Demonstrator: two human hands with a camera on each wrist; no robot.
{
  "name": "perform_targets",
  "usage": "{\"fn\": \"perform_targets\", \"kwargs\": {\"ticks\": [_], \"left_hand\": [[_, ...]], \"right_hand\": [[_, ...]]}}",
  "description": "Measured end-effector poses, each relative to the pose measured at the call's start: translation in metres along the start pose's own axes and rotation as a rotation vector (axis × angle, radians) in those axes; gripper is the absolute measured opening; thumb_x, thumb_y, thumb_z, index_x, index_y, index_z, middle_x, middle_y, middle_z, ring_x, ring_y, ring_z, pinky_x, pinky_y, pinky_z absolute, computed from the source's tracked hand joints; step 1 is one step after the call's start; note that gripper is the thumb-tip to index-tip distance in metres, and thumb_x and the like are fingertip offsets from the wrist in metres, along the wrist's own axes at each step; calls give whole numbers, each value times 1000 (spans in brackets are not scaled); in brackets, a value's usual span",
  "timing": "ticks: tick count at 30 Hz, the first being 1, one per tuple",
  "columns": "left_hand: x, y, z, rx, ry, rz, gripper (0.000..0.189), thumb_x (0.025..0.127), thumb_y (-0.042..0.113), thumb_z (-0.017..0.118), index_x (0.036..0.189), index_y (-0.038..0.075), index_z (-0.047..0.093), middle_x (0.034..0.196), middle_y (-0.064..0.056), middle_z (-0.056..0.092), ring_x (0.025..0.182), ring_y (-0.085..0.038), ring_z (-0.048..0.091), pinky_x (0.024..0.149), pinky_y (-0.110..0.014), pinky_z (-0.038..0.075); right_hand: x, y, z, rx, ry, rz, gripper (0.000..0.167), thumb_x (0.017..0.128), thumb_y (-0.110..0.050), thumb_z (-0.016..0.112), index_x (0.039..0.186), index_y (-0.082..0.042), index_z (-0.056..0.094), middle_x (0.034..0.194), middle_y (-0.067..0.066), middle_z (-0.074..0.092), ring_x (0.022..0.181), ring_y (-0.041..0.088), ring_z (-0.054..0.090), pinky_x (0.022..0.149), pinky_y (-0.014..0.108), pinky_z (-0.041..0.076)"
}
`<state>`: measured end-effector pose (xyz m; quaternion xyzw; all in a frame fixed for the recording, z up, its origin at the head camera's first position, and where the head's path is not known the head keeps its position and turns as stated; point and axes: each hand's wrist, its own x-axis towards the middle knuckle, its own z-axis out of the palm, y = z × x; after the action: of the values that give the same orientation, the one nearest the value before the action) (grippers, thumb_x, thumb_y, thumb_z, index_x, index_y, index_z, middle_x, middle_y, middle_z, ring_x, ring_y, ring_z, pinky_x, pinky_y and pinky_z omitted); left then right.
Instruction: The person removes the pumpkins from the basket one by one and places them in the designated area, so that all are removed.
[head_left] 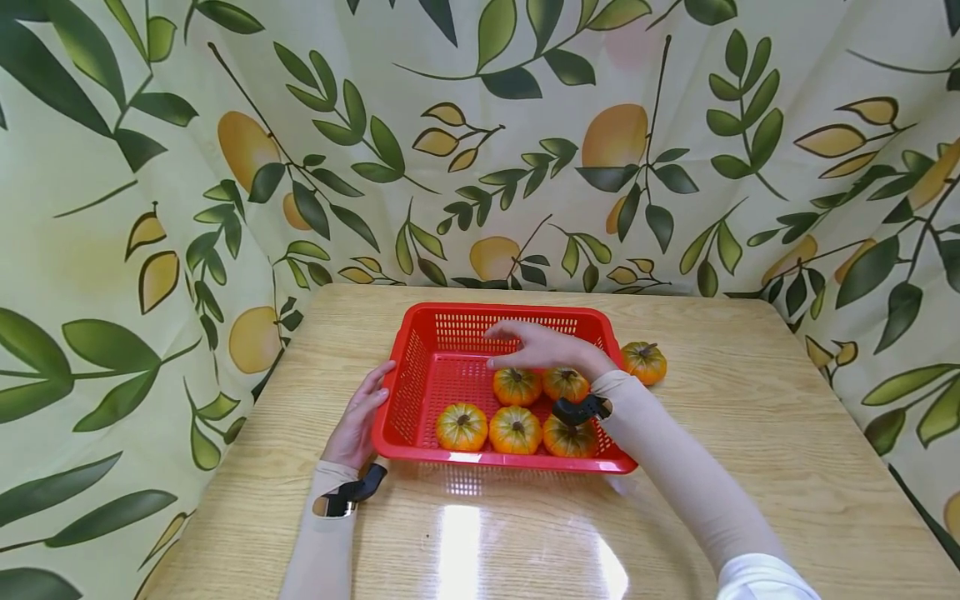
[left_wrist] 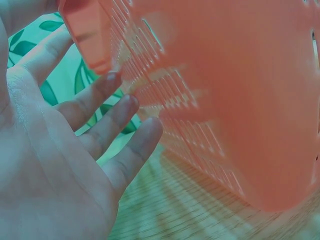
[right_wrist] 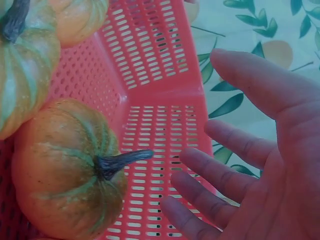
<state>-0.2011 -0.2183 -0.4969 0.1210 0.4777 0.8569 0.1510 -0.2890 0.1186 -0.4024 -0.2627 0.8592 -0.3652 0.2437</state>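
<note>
A red slotted plastic basket (head_left: pixel 431 454) sits on the table with several small orange-and-green pumpkins inside, among them a front-left pumpkin (head_left: pixel 461 427) and a front-middle pumpkin (head_left: pixel 515 430). My right hand (head_left: pixel 536 346) hovers over the basket, fingers spread and holding nothing. In the right wrist view, a pumpkin (right_wrist: pixel 70 175) with a dark stem lies apart from those fingertips. At the basket's left side is my left hand (head_left: pixel 356 425), its extended fingers (left_wrist: pixel 142 140) against or very near the slotted outer wall. Another pumpkin (head_left: pixel 644 362) rests outside, by the basket's right rim.
The light wood-grain table (head_left: pixel 750 417) extends on both sides of the basket. Behind and beside it hangs a leaf-and-fruit patterned cloth (head_left: pixel 525 125). Each wrist wears a dark strap-like device, such as the left one (head_left: pixel 348 493).
</note>
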Motion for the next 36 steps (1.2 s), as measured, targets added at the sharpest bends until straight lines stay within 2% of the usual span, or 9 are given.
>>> {"fn": "perform_targets", "kwargs": {"ticks": [6, 15, 20, 27, 36], "left_hand": [[0, -1, -1, -3, 11, -5, 44, 107, 13, 42, 149, 26, 44, 143, 0, 49, 118, -16, 62, 97, -33, 58], [0, 0, 0, 7, 27, -14, 44, 106, 14, 43, 149, 26, 44, 142, 1, 48, 118, -16, 61, 98, -33, 57], [0, 0, 0, 18, 25, -14, 44, 106, 14, 44, 148, 27, 44, 143, 1, 47, 119, -16, 61, 98, -33, 57], [0, 0, 0, 17, 24, -5, 44, 106, 13, 43, 149, 26, 45, 143, 2, 48, 118, -15, 61, 97, -32, 57], [0, -1, -2, 15, 14, -4, 44, 106, 14, 43, 149, 27, 45, 144, 2, 47, 119, -15, 61, 99, -33, 57]], "right_hand": [[1, 4, 4, 0, -24, 8, 66, 91, -44, 71, 146, -18, 48, 154, 11, 47, 144, 33, 40, 118, 56, 38], [2, 4, 6, -31, -92, 30, 67, 88, -48, 73, 144, -21, 49, 153, 12, 47, 144, 34, 40, 119, 57, 35], [4, 4, 9, -24, -128, 42, 70, 88, -45, 74, 146, -17, 48, 153, 14, 46, 140, 36, 42, 119, 56, 35], [5, 7, 11, -38, -152, 61, 75, 88, -45, 74, 150, -14, 44, 157, 14, 41, 142, 34, 41, 120, 58, 33], [3, 8, 12, -76, -159, 57, 75, 87, -43, 75, 149, -14, 45, 153, 12, 45, 139, 31, 44, 119, 56, 36]]}}
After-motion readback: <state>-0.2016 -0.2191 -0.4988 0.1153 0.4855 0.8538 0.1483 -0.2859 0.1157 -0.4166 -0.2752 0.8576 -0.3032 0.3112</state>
